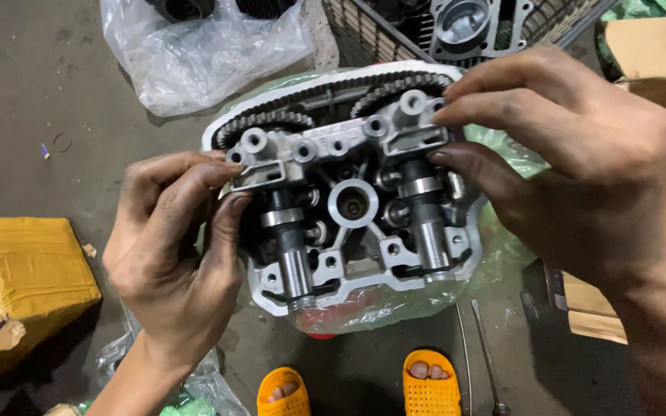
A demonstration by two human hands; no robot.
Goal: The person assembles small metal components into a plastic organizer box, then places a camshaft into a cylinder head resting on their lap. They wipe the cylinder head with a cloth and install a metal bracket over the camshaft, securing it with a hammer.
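A grey metal engine cylinder head sits in front of me on a plastic-wrapped stand, with two camshafts and a timing chain on sprockets at its far side. A silver camshaft cap bracket spans the top of both shafts. My left hand pinches the bracket's left end with fingers and thumb. On the right end my right hand grips the bracket between fingertips and thumb. Both hands are grimy.
A yellow taped carton lies at the left and a brown cardboard box at the right. A clear plastic bag and a wire basket of engine parts lie beyond. Thin metal rods and my orange sandals are below.
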